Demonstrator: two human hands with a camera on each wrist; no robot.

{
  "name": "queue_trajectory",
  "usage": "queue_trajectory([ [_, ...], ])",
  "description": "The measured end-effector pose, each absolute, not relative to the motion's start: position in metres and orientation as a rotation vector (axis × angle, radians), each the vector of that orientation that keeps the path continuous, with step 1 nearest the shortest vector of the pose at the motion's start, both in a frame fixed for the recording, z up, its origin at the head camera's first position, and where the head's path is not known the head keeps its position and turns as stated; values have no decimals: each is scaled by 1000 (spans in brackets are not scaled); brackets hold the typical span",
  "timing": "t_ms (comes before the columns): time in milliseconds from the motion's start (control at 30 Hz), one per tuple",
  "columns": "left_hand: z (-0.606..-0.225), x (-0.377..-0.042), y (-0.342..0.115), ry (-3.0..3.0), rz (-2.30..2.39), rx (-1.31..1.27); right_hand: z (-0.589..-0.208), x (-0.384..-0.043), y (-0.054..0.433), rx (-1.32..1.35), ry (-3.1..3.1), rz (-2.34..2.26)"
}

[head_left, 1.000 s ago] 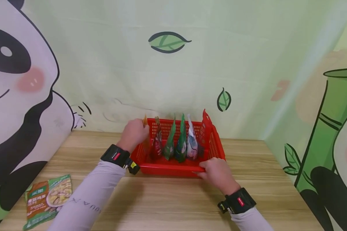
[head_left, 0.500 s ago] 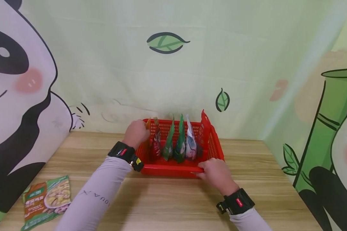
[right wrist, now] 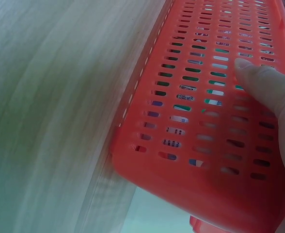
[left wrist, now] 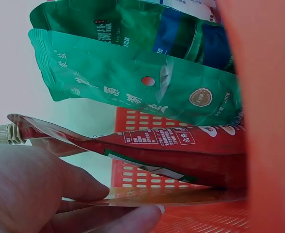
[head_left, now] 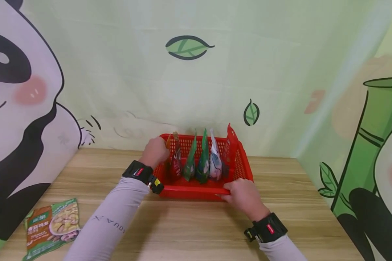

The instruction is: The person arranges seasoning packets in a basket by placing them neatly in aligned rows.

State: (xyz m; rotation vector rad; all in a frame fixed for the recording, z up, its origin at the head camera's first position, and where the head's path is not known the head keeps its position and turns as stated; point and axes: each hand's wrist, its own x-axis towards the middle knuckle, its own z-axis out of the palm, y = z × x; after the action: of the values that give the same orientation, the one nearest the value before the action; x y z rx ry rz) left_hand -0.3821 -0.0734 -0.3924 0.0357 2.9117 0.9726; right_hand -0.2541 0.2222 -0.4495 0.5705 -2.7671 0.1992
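At the left end of a red plastic basket (head_left: pixel 192 193), my left hand (head_left: pixel 155 150) pinches a thin orange-yellow packet (left wrist: pixel 176 195) between thumb and fingers. The packet stands on edge inside, close to a red spouted pouch (left wrist: pixel 191 158) with a ridged cap. Further right stand a green packet (head_left: pixel 190 166), a second green packet (head_left: pixel 204 163), a white packet (head_left: pixel 216 165) and a red packet (head_left: pixel 231 146). My right hand (head_left: pixel 246 197) holds the basket's front rim near its right corner; in the right wrist view the thumb (right wrist: pixel 259 80) lies on the slotted outer wall.
A brown and green food packet (head_left: pixel 52 226) lies flat on the wooden table (head_left: pixel 189 232), left of my left forearm. Behind the basket rises a printed cloth backdrop (head_left: pixel 196 90). The table's right part (head_left: pixel 297 203) shows bare wood.
My left hand has shifted slightly right and down with the orange-yellow packet, whose top now leans nearer the spouted pouch. My right hand keeps its hold on the rim.
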Motion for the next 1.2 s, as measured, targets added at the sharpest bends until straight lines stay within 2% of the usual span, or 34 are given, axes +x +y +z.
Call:
queue_trajectory([
  [1200,-385,-366,-81,2850,854,31,-454,-256,223,573,-2743,153],
])
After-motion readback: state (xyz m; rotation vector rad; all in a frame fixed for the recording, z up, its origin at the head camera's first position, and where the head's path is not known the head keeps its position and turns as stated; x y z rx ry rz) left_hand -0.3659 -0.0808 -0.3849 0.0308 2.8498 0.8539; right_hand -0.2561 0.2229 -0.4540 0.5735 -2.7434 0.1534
